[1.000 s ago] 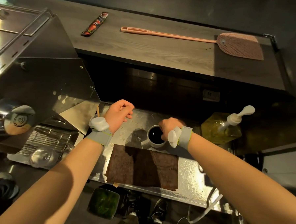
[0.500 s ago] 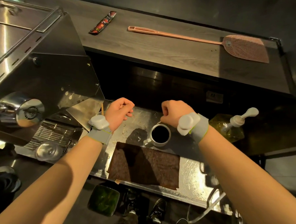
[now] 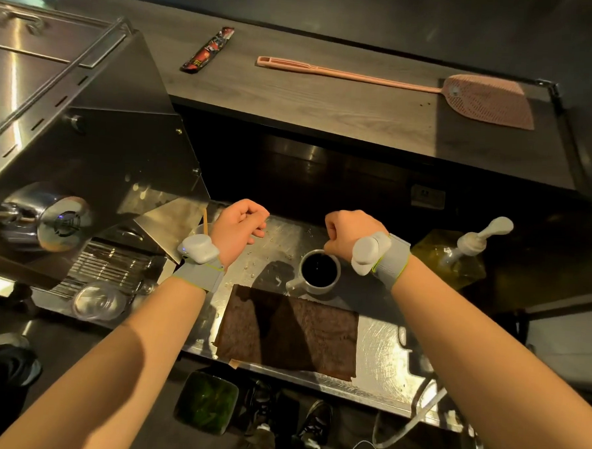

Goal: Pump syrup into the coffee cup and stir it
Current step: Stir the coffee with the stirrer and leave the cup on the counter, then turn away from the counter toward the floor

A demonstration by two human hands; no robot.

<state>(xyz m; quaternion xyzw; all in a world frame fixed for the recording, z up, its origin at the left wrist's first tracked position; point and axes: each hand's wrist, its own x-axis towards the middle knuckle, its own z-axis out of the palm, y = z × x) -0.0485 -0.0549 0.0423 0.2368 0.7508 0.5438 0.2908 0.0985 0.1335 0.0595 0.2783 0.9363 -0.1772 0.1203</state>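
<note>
The cup [image 3: 319, 271] of dark coffee stands on the steel surface [image 3: 381, 345], syrup bottle [image 3: 452, 258] to its right; right hand [image 3: 347, 235] hovers over the rim, left hand [image 3: 241, 226] beside, fingers of both curled shut (whether holding anything, I cannot tell); bring the nozzle over the cup and press slowly.

dim, warm light falls from above and slightly behind, strongest on the steel counter [image 3: 381, 335], which gives scratchy glare right of the brown cloth [image 3: 289, 330]. both forearms throw hard shadows across that cloth. streaked highlights run over the espresso machine [image 3: 86, 137] left of it. behind the cloth the recess is near black. wide-angle bending curves the edges; corners are soft.
</note>
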